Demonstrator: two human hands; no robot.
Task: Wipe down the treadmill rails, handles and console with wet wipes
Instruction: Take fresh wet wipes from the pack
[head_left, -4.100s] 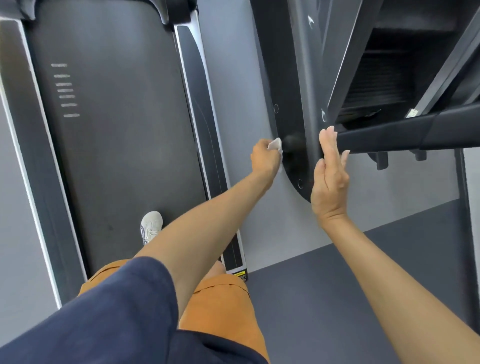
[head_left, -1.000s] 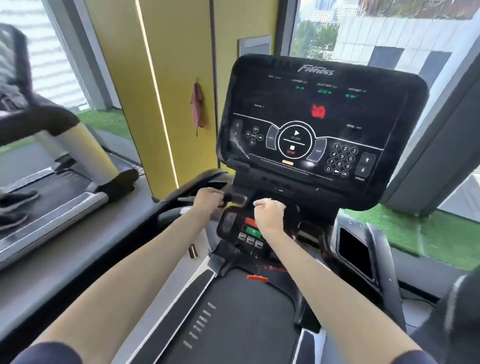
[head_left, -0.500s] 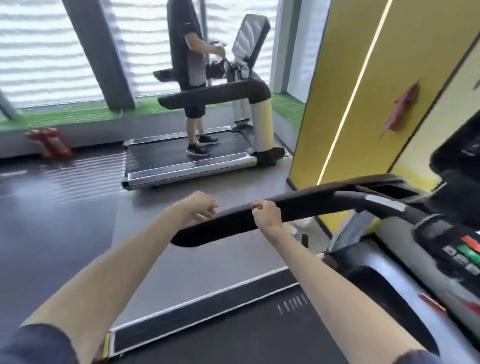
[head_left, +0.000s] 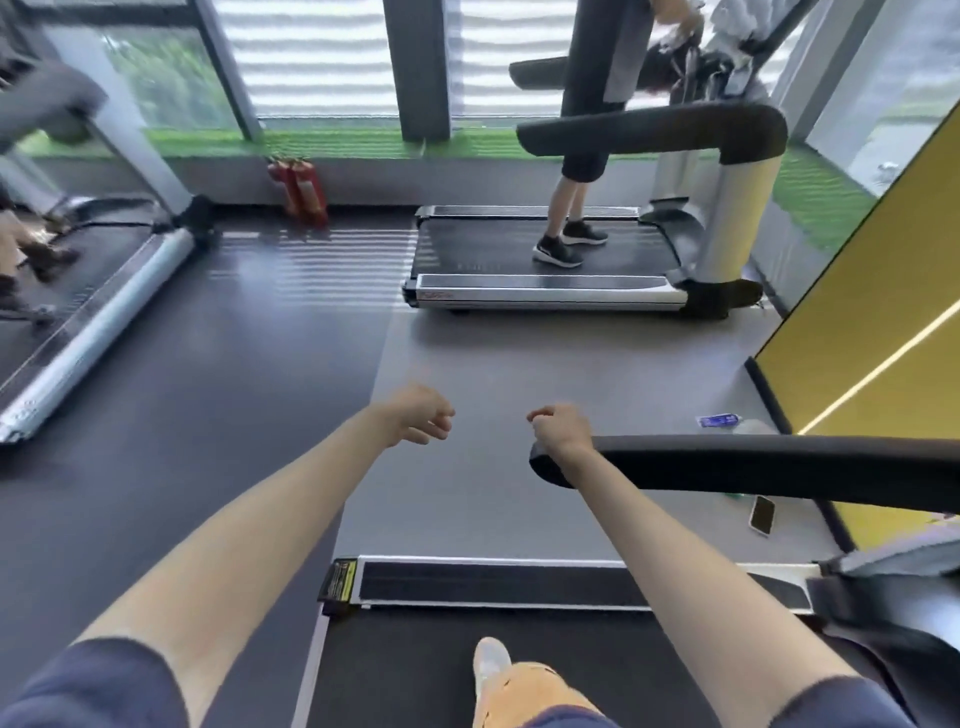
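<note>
From my remote station, both bare arms reach out over the gym floor (head_left: 467, 364) at the centre of the frame. The left hand (head_left: 418, 415), just left of centre, hangs in the air with its fingers loosely curled and the thumb free, grasping nothing and touching nothing. The right hand (head_left: 561, 426), just right of centre, is curled into a fist beyond the rounded end of the black padded handrail (head_left: 753, 467), which runs in from the right edge. Its wrist crosses in front of that end. I cannot tell whether the fist encloses anything or whether the wrist touches the padding.

Below the hands, the treadmill's side rail (head_left: 493, 584) stretches across the lower middle, with the belt (head_left: 405, 675) and a pale shoe (head_left: 491, 662) at the bottom. A phone (head_left: 762, 514) lies on the floor under the handrail at right, and a blue packet (head_left: 717, 420) lies just above it. At upper right a person (head_left: 582, 156) stands on a second treadmill (head_left: 545, 291). Red fire extinguishers (head_left: 298, 187) stand at upper left of centre.
</note>
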